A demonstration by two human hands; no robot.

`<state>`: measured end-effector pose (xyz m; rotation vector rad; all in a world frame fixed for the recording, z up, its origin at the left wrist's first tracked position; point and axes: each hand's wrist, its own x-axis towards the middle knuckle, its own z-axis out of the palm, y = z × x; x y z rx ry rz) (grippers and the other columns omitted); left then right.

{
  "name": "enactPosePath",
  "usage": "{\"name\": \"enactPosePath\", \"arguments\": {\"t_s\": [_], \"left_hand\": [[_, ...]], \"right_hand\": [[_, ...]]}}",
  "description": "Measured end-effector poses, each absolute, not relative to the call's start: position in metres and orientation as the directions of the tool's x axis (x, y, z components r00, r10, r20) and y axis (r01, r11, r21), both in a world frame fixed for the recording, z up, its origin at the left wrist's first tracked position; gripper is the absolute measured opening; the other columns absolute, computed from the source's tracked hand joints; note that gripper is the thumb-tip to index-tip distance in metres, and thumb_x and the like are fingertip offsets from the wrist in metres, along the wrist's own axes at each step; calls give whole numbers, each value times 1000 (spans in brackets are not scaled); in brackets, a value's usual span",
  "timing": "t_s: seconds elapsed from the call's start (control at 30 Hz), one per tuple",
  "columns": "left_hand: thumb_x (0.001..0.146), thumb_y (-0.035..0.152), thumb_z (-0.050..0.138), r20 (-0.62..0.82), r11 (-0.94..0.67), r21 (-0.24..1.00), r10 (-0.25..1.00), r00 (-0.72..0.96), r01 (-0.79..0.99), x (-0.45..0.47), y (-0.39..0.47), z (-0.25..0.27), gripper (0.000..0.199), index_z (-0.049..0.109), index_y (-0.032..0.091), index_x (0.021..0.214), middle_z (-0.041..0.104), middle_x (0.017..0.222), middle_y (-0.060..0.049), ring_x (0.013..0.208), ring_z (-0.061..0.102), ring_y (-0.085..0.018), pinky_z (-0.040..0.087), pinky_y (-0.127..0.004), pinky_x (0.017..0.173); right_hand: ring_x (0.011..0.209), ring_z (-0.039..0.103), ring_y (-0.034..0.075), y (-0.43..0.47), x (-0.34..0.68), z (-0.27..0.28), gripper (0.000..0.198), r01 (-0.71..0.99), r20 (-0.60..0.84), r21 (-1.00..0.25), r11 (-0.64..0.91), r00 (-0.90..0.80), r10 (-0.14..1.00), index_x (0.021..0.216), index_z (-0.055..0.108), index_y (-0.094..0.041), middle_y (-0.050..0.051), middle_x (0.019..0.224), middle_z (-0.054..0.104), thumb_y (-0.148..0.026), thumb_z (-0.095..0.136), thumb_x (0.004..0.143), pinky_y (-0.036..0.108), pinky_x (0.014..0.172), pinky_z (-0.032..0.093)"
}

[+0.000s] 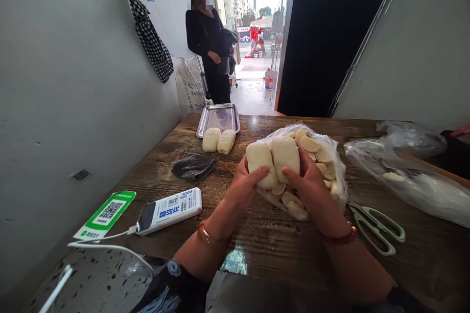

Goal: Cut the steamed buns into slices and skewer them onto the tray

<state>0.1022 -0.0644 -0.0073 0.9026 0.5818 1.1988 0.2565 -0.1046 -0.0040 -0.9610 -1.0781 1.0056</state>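
Head view. A clear bag of bun slices (342, 190) is sitting on the wooden table (271, 239). At its near left side, left hand (244, 185) and right hand (314, 187) are gripping a pair of white buns (260, 162): thumbs pressing in front, fingers mostly hidden, each hand closing around one bun, the two touching side by side. Buns and right hand are covering part of the bag. Left of bag: two more buns (211, 140) are lying at the near edge of a metal tray (220, 118), a dark cloth (194, 166) just nearer. Farther left, a white device (179, 205) is trailing a cable (110, 236) beside a green QR card (106, 214). Right of bag: crumpled plastic (414, 181) is spreading; scissors (372, 227) are lying off the near right side. Beyond bag, leftward, a person (206, 34) is standing.
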Motion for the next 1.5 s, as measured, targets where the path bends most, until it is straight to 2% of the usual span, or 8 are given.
{"name": "enactPosePath", "arguments": {"t_s": [0.17, 0.53, 0.77, 0.93, 1.03, 1.23, 1.37, 1.5], "left_hand": [[60, 30, 92, 83, 60, 862, 963, 256, -503, 101, -64, -7, 65, 64, 17, 117, 73, 106, -7, 90, 67, -20, 54, -30, 80], [58, 30, 92, 52, 146, 833, 940, 338, -534, 98, -62, -5, 66, 66, 16, 117, 74, 103, -7, 90, 68, -21, 55, -31, 79], [60, 31, 92, 62, 104, 861, 951, 304, -499, 97, -62, -7, 63, 65, 16, 114, 72, 103, -6, 88, 65, -19, 54, -30, 78], [56, 29, 95, 122, -30, 941, 959, 255, -337, 97, -63, -7, 73, 64, 17, 121, 71, 113, -8, 101, 64, -24, 51, -32, 88], [57, 28, 94, 133, -22, 936, 946, 295, -351, 97, -63, -8, 71, 65, 18, 121, 71, 114, -8, 101, 64, -24, 51, -33, 89], [59, 31, 93, 77, 118, 872, 925, 372, -475, 97, -63, -7, 66, 66, 17, 118, 73, 110, -9, 95, 67, -24, 54, -33, 82], [59, 31, 93, 60, 170, 848, 910, 411, -501, 96, -62, -7, 65, 66, 17, 116, 74, 108, -9, 96, 68, -25, 56, -35, 85], [58, 29, 93, 70, 146, 860, 916, 396, -490, 94, -61, -9, 68, 66, 18, 120, 73, 109, -8, 96, 68, -23, 56, -33, 84]], "right_hand": [[138, 51, 34, -103, 260, -6, 117, 97, 210, -976, 194, 205, 956, 161, 28, -23, 12, 154, 52, -41, 91, 64, 50, 116, 43], [107, 69, 31, -105, 257, -6, 62, -220, 161, -959, 181, 108, 981, 128, 64, -27, 5, 119, 75, -47, 85, 73, 43, 89, 60], [119, 66, 32, -105, 257, -3, 78, -214, 186, -956, 202, 93, 978, 141, 55, -27, 7, 132, 70, -48, 85, 72, 44, 97, 58], [125, 61, 35, -99, 261, -11, 101, 3, 122, -992, 126, 268, 956, 150, 48, -27, 9, 136, 67, -46, 91, 61, 51, 104, 54], [119, 65, 34, -96, 261, -15, 93, -12, 101, -994, 109, 295, 950, 145, 53, -29, 7, 128, 71, -46, 91, 62, 51, 102, 55], [102, 72, 30, -101, 254, -8, 58, -270, 109, -951, 152, 166, 980, 122, 67, -26, 5, 111, 78, -52, 83, 73, 44, 88, 62], [107, 72, 31, -104, 252, -2, 59, -366, 100, -922, 128, 93, 991, 122, 67, -26, 6, 116, 77, -53, 82, 72, 46, 92, 60], [106, 70, 31, -102, 257, -5, 67, -239, 124, -958, 156, 144, 982, 127, 63, -26, 7, 115, 76, -50, 86, 69, 46, 92, 60]]}}
